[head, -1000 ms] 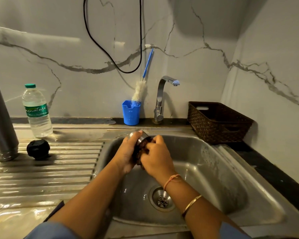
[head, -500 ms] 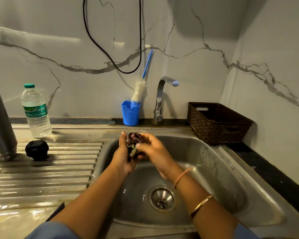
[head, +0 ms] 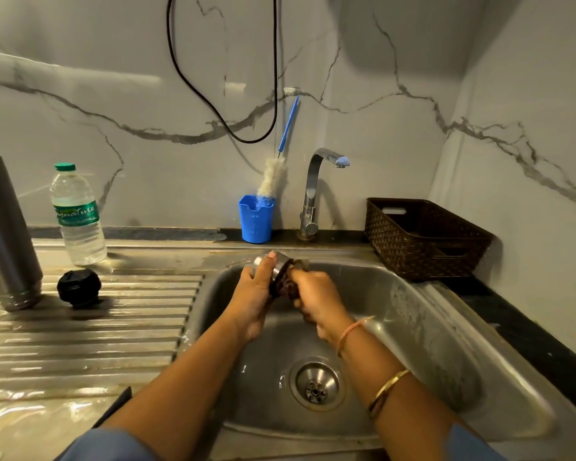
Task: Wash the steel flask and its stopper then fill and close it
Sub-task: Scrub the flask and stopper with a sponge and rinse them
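The steel flask (head: 4, 234) (brushed grey, tall) stands upright at nine o'clock. Its round black stopper (head: 79, 287) sits just beside it, at the flask's three o'clock. The steel cap (head: 278, 261) is tilted near twelve o'clock, gripped by the left hand (head: 253, 304).

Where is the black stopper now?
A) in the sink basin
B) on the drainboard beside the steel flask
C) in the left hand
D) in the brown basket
B: the black stopper sits on the ribbed drainboard, just right of the steel flask.
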{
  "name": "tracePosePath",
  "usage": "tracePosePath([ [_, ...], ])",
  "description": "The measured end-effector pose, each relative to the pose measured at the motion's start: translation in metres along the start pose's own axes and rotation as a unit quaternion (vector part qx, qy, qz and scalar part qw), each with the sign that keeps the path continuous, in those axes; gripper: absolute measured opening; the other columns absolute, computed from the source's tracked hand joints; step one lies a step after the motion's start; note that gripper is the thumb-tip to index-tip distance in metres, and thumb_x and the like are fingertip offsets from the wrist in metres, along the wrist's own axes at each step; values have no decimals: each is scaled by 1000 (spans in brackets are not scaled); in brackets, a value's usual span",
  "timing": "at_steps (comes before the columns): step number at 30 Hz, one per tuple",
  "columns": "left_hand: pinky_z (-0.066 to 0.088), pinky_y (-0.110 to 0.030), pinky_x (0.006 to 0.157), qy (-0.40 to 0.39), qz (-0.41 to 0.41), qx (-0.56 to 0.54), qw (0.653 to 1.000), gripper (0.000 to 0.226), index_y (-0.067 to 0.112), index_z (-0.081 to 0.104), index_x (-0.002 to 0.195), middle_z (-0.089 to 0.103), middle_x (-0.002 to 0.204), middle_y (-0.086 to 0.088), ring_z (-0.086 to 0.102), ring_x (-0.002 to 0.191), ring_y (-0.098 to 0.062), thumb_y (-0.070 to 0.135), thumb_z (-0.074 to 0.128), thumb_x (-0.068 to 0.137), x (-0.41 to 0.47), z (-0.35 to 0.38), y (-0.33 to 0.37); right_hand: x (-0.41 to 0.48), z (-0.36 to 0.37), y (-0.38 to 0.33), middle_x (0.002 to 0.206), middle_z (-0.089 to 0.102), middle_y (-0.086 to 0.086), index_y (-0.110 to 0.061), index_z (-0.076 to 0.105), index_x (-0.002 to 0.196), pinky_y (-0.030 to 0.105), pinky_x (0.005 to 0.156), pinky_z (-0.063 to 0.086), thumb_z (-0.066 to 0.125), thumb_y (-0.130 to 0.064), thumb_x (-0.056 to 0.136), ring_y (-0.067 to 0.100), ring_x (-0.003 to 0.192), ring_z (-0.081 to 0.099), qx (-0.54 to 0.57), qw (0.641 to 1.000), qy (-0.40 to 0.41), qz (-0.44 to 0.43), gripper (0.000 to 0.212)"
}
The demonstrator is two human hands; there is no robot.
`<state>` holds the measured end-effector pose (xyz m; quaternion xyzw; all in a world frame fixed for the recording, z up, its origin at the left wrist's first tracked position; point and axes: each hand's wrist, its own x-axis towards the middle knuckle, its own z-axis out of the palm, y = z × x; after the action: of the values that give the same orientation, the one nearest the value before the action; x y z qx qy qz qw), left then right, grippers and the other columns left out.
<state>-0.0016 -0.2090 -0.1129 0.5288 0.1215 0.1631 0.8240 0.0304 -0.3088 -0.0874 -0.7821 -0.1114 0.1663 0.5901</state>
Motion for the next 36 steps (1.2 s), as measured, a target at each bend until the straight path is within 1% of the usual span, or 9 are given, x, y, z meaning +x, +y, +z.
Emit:
tracePosePath([
  [4,48,-37,92,-52,66,19,996,48,23,49,115,62,110,-10,60,103,-22,46,60,74,0,-1,5,-1,-13,2,37,34,-6,-9,53,68,13,25,16,30,-52,93,3,25,24,261,934,-188,157,54],
  [9,50,-32,83,74,-37,-61,995,67,9,58,121,68,111,-13,63,103,-22,59,58,76,10,-9,-6,-3,-5,-2,81,60,7,-9,54,104,24,52,45,26,-64,92,14,61,55,-87,996,-28,-22,63],
  [12,52,-38,88,108,-88,-102,985,64,9,58,120,67,110,-14,63,102,-26,57,63,78,12,-17,-7,0,-5,16,139,36,9,-22,22,145,39,93,47,45,-49,93,24,117,47,-355,889,10,-291,63],
  [15,54,-35,79,79,-94,-84,989,48,12,59,110,67,105,-12,63,99,-25,51,62,82,4,-10,-1,5,-4,22,138,30,11,-21,24,145,42,98,45,48,-26,93,26,118,42,-424,826,-7,-370,57],
  [18,54,-36,84,39,-51,-27,998,43,13,61,109,69,104,-12,65,99,-24,47,62,84,2,-3,-3,8,-3,20,123,43,12,-8,39,128,35,87,48,51,-13,88,26,106,50,-322,880,75,-341,42],
  [21,53,-36,86,22,51,85,995,40,15,60,104,69,101,-11,66,97,-25,45,69,78,2,-4,-2,4,0,12,108,57,13,-8,46,111,27,65,47,51,-8,87,23,91,58,-86,989,46,-107,24],
  [25,54,-31,77,-7,129,182,975,39,20,56,103,66,97,-6,65,88,-19,37,72,72,-1,-7,4,5,-18,8,72,60,11,-4,58,90,15,36,35,44,-15,91,9,46,47,298,924,-181,157,18],
  [31,57,-42,71,127,5,-47,991,36,18,44,124,55,113,-13,61,100,-30,36,51,93,9,-28,8,11,-32,7,95,66,9,-12,59,105,22,53,44,63,-21,84,17,78,61,141,986,-60,67,24],
  [36,58,-33,65,87,-113,-197,970,54,8,49,125,58,118,-18,62,97,-29,38,65,83,9,-31,13,13,-40,12,118,57,12,-15,46,119,46,71,54,63,-16,86,29,107,56,250,967,-25,35,37],
])
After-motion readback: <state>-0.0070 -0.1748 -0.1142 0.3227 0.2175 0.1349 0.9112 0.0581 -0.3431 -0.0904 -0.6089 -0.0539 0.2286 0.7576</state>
